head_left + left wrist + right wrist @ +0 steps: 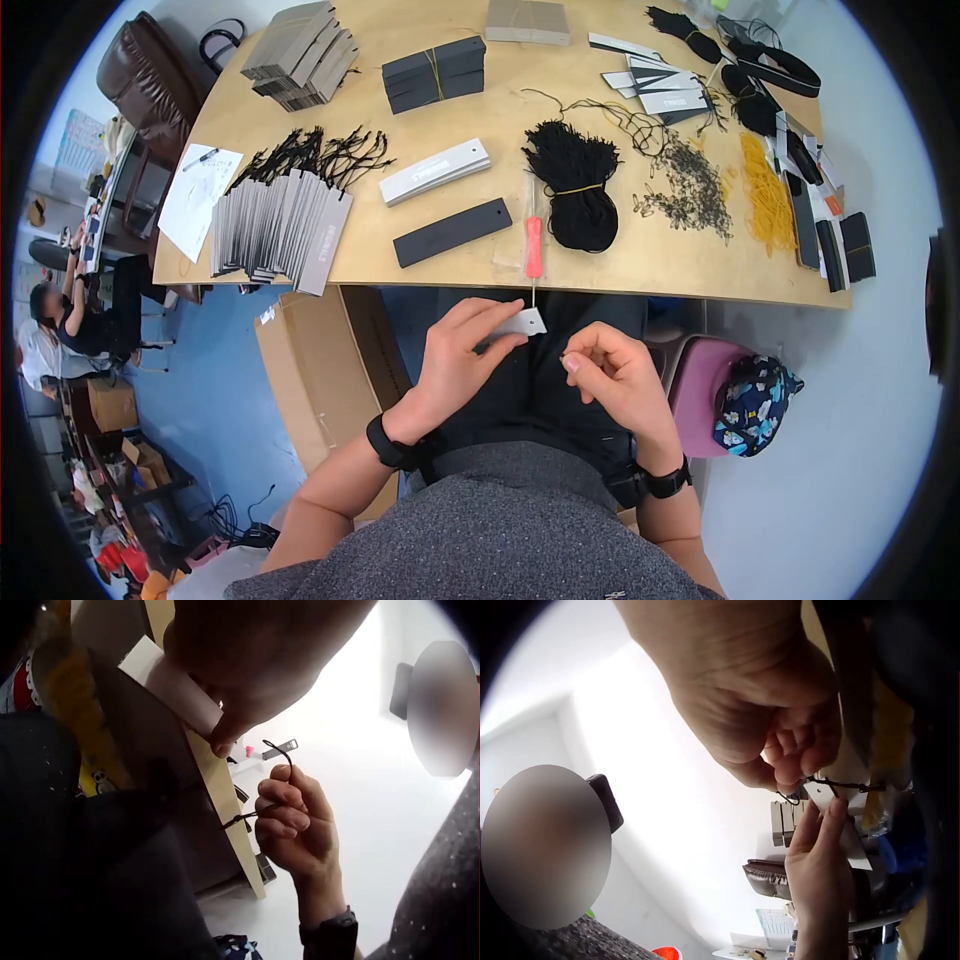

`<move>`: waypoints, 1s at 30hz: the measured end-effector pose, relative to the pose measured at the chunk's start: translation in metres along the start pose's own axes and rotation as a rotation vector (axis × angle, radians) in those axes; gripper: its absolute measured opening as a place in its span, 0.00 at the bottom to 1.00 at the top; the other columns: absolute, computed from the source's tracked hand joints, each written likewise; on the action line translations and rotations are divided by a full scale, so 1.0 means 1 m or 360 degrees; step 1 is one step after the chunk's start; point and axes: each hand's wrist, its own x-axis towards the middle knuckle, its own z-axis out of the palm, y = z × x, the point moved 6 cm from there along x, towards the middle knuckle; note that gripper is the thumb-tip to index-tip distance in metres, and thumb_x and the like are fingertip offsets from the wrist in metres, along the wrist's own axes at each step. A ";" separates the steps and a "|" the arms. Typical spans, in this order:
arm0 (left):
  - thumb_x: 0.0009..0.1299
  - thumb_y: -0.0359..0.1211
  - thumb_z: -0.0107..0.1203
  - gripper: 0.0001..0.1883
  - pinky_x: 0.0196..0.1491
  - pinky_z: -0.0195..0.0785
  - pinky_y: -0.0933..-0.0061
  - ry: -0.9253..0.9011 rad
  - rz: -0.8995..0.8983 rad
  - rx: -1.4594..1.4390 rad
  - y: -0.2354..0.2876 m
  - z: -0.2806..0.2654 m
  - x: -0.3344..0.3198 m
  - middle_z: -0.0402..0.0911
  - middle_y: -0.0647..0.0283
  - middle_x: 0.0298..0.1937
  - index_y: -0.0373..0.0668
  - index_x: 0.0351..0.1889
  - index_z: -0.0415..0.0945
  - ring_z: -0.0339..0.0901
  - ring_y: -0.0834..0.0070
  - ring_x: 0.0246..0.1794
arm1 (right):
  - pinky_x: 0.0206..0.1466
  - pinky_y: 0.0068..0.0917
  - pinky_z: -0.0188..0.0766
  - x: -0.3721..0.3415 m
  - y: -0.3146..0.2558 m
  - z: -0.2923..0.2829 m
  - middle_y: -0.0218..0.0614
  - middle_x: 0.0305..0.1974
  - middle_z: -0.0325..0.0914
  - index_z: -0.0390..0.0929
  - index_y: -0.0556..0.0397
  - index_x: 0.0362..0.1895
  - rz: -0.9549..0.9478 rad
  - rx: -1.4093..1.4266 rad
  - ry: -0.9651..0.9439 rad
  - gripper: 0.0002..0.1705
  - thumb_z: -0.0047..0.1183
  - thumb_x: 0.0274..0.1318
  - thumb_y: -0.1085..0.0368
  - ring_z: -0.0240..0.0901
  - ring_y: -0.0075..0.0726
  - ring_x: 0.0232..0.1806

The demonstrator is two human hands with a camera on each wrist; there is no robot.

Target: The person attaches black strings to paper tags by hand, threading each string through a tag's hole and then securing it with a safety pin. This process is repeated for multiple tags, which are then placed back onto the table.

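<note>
My left hand (455,355) pinches a pale tag (527,321) between thumb and fingers, just off the table's front edge; a small hole shows at the tag's end. In the left wrist view the tag (174,688) extends out past that hand's thumb. My right hand (622,378) is to the right of the tag, apart from it, its fingers curled. It pinches a thin black cord (282,752), whose looped end sticks up past the fingertips and whose knotted part (238,818) hangs out the other side. In the right wrist view the cord (840,784) passes close to the tag's holed end (819,792).
On the table (370,262) lie a row of corded tags (280,225), a white tag stack (436,172), a dark tag (452,232), a red-handled tool (534,248), a black cord bundle (580,190), small metal clips (690,190) and yellow strings (765,190). A cardboard box (305,370) stands below left.
</note>
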 end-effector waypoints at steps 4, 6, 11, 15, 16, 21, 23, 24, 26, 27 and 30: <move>0.57 0.24 0.68 0.19 0.41 0.74 0.74 -0.0118 0.0032 0.0000 -0.012 0.008 0.012 0.84 0.57 0.39 0.38 0.48 0.82 0.82 0.69 0.36 | 0.26 0.14 0.64 0.010 0.006 0.010 0.25 0.27 0.74 0.75 0.57 0.38 -0.0030 -0.0008 -0.0021 0.06 0.55 0.65 0.67 0.69 0.13 0.26; 0.60 0.24 0.66 0.16 0.39 0.73 0.76 -0.0210 -0.0266 -0.0300 -0.024 0.013 0.016 0.84 0.58 0.37 0.36 0.47 0.82 0.81 0.76 0.35 | 0.26 0.14 0.64 0.018 0.013 0.010 0.25 0.26 0.74 0.75 0.57 0.38 -0.0075 -0.0038 0.0067 0.06 0.55 0.64 0.67 0.68 0.13 0.25; 0.62 0.23 0.64 0.14 0.42 0.71 0.77 -0.0244 -0.0299 -0.0411 -0.022 0.013 0.015 0.84 0.59 0.40 0.35 0.46 0.81 0.79 0.78 0.38 | 0.23 0.15 0.63 0.032 0.038 -0.011 0.25 0.23 0.74 0.76 0.59 0.35 -0.0140 -0.0235 0.0358 0.07 0.56 0.63 0.67 0.66 0.12 0.21; 0.63 0.23 0.63 0.12 0.45 0.70 0.75 -0.0378 -0.0215 -0.0572 -0.026 0.014 0.011 0.81 0.60 0.39 0.35 0.45 0.80 0.78 0.74 0.40 | 0.23 0.15 0.65 0.026 0.048 -0.013 0.26 0.24 0.75 0.77 0.59 0.36 -0.0035 -0.0190 0.0295 0.07 0.56 0.63 0.67 0.68 0.13 0.22; 0.63 0.23 0.63 0.12 0.45 0.70 0.75 -0.0380 -0.0215 -0.0575 -0.028 0.013 0.009 0.81 0.60 0.39 0.35 0.45 0.80 0.78 0.74 0.40 | 0.24 0.15 0.67 0.023 0.046 -0.009 0.27 0.25 0.76 0.77 0.59 0.37 0.0020 -0.0190 0.0207 0.07 0.56 0.63 0.66 0.70 0.14 0.23; 0.63 0.22 0.62 0.10 0.42 0.68 0.76 -0.0603 -0.0209 -0.0659 -0.017 0.010 -0.006 0.80 0.62 0.38 0.35 0.43 0.81 0.77 0.75 0.38 | 0.30 0.17 0.71 0.012 0.034 0.010 0.30 0.32 0.79 0.76 0.59 0.45 0.0170 -0.0111 -0.0231 0.10 0.54 0.66 0.65 0.74 0.17 0.29; 0.63 0.21 0.61 0.10 0.41 0.67 0.79 -0.0570 -0.0331 -0.0706 -0.013 0.006 -0.008 0.79 0.64 0.37 0.35 0.43 0.81 0.76 0.78 0.37 | 0.31 0.17 0.72 0.012 0.022 0.010 0.31 0.34 0.79 0.76 0.59 0.47 0.0061 -0.0105 -0.0145 0.11 0.54 0.66 0.65 0.75 0.17 0.29; 0.63 0.21 0.61 0.10 0.41 0.67 0.79 -0.0567 -0.0335 -0.0706 -0.009 0.003 -0.007 0.79 0.64 0.37 0.35 0.43 0.81 0.76 0.78 0.37 | 0.32 0.17 0.72 0.012 0.011 0.009 0.31 0.36 0.78 0.76 0.59 0.48 -0.0049 -0.0103 -0.0061 0.12 0.53 0.67 0.65 0.75 0.17 0.30; 0.62 0.20 0.61 0.10 0.40 0.67 0.79 -0.0569 -0.0405 -0.0633 -0.005 -0.003 -0.003 0.79 0.64 0.36 0.35 0.42 0.81 0.77 0.78 0.37 | 0.34 0.17 0.72 0.014 0.005 0.006 0.31 0.38 0.76 0.75 0.60 0.51 -0.0062 -0.0086 -0.0051 0.13 0.52 0.68 0.65 0.73 0.17 0.31; 0.62 0.20 0.61 0.10 0.40 0.67 0.79 -0.0568 -0.0404 -0.0633 -0.003 -0.005 -0.001 0.79 0.64 0.36 0.35 0.42 0.81 0.77 0.78 0.37 | 0.35 0.17 0.71 0.016 -0.001 0.004 0.30 0.36 0.75 0.75 0.59 0.52 -0.0114 -0.0041 -0.0010 0.13 0.52 0.68 0.65 0.72 0.16 0.31; 0.60 0.19 0.60 0.12 0.40 0.68 0.79 -0.0633 -0.0350 -0.0621 0.003 -0.007 0.001 0.79 0.63 0.35 0.35 0.42 0.82 0.77 0.78 0.36 | 0.35 0.18 0.70 0.022 -0.017 0.003 0.28 0.34 0.73 0.76 0.59 0.52 -0.0151 -0.0024 0.0015 0.14 0.54 0.67 0.63 0.69 0.16 0.31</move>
